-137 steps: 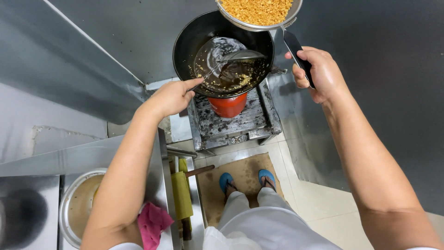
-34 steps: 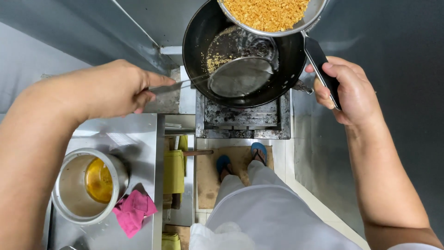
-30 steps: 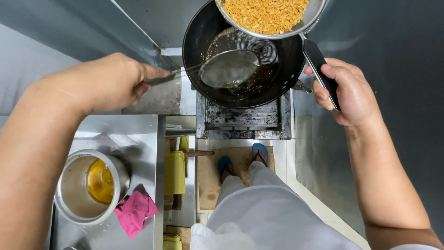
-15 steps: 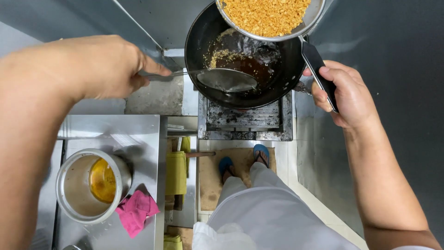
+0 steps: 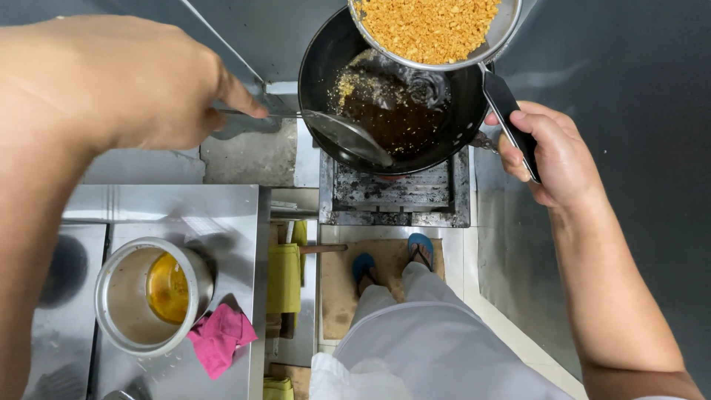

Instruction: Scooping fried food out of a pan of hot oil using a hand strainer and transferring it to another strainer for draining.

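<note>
Half the strainer [image 5: 433, 30] was cut off at the top edge, above the wok [image 5: 385, 111]. My right hand [image 5: 552, 159] gripped its black handle [image 5: 507, 111]. My left hand [image 5: 141, 81] closed on the ladle [image 5: 344, 137], whose bowl tilted into the wok's dark oil.

This is a working kitchen, more commercial than domestic in look. A black wok [image 5: 392, 96] of dark oil sits on a heavy gas burner [image 5: 396, 194] set low near the floor, with sheet-metal walls [image 5: 629, 74] around it and a steel counter [image 5: 185, 215] beside it. On that counter stand a metal pot [image 5: 148, 296] with yellow oil and a pink cloth [image 5: 221, 337], while a metal strainer [image 5: 437, 30] of golden fried crumbs hangs over the wok.
</note>
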